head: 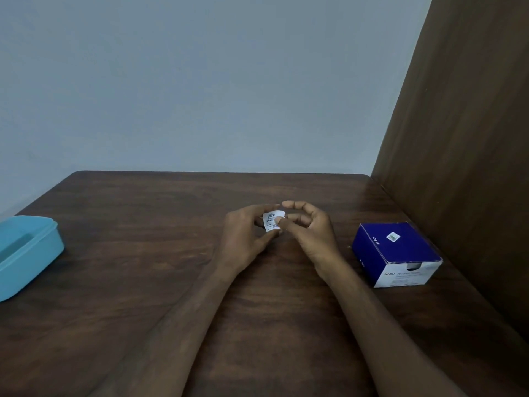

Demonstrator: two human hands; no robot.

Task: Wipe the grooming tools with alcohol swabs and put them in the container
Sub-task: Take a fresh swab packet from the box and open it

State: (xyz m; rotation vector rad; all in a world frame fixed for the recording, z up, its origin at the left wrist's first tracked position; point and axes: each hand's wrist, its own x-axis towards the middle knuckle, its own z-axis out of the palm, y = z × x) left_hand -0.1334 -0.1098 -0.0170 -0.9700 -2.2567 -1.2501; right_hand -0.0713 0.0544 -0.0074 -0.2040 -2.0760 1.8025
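Holding a small white swab packet (272, 222) above the middle of the dark wooden worktop (143, 282), you are using both hands at once. Your left hand (243, 239) is gripping the packet from the left, with the thumb coming up under its lower edge and the fingers curling round behind it. Your right hand (307, 227) is pinching the packet's right edge between thumb and forefinger, while the other fingers are arching loosely over the top. The packet is showing dark print on its face, too small to read. Both forearms are reaching in from the near edge and meeting over the centre.

To your right, near the brown side panel (458, 138), a blue and white box of alcohol swabs (396, 253) is sitting on the worktop, well apart from your hands. Far to your left, a light blue container (28, 250) is resting at the worktop's edge, partly cut off by the frame. A pale grey wall (200, 81) is standing behind.
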